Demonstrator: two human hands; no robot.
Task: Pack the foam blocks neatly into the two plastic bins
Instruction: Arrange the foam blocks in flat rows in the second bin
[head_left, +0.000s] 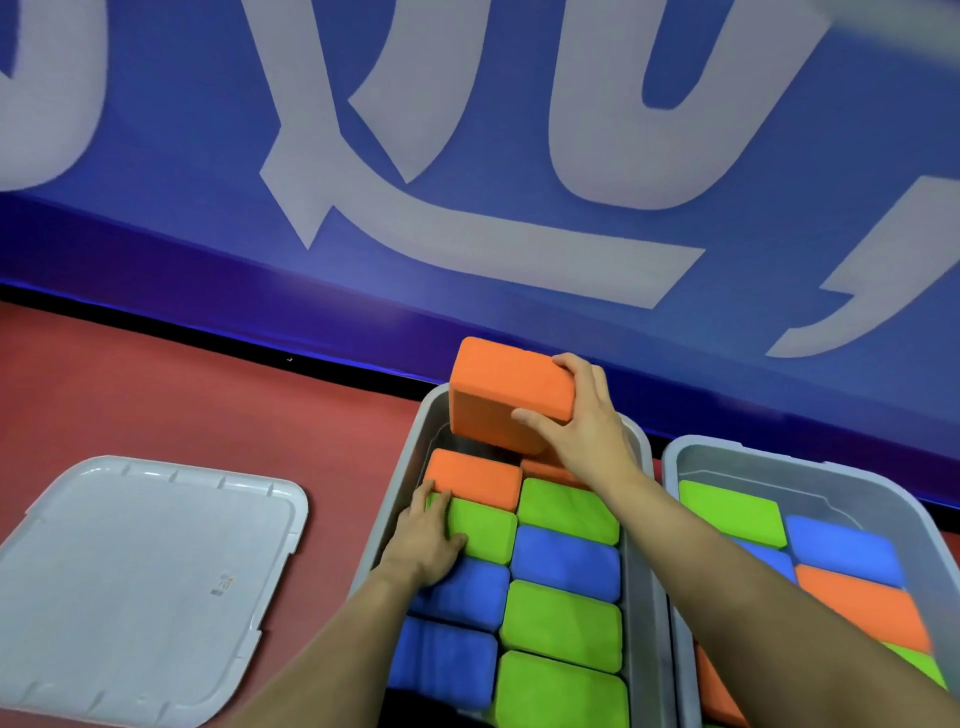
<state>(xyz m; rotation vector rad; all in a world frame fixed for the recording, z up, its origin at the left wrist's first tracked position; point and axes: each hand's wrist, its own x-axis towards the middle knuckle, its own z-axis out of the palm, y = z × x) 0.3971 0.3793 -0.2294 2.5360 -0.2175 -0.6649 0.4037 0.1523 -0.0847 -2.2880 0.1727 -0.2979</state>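
From my feed, the near ends of both bins run off the bottom edge: the left bin (400, 467) and the right bin (727, 457). My right forearm covers part of the right bin's blocks, and the held orange block (506, 395) hides the left bin's far end. The grey lid (145, 561) is cut at the left edge. Its small label is too small to read.

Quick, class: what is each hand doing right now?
Left hand: open, resting flat on the packed blocks in the left bin.
Right hand: closed on an orange block above that bin.
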